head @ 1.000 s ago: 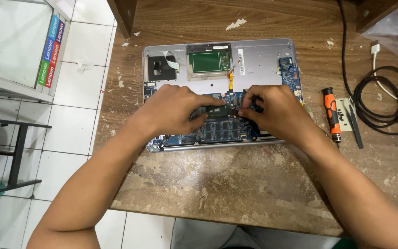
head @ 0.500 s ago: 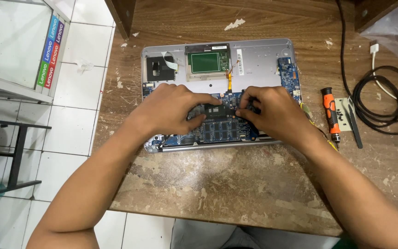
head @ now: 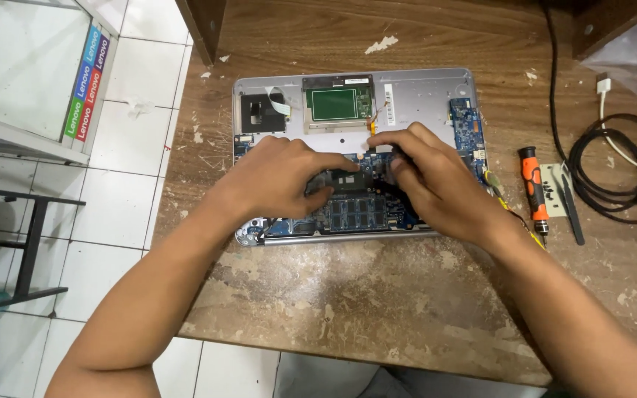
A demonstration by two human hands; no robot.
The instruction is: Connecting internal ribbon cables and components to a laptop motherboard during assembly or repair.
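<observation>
An opened silver laptop base (head: 422,92) lies on a worn wooden table (head: 377,302), its blue motherboard (head: 359,214) and green trackpad board (head: 335,104) exposed. My left hand (head: 278,177) rests on the left part of the motherboard, fingers curled toward the dark chip area in the middle. My right hand (head: 436,184) sits on the right part, fingertips pinching at something small near the board's centre top. What the fingers grip is hidden.
An orange-and-black screwdriver (head: 534,188) and black tweezers (head: 573,210) lie right of the laptop. A coiled black cable (head: 617,166) and a white cable (head: 613,118) sit at far right. The table's left edge drops to white floor tiles (head: 123,140); a glass cabinet (head: 23,66) stands there.
Both hands have stayed on the motherboard. The right hand's fingers have shifted slightly up and left toward the centre top of the board.
</observation>
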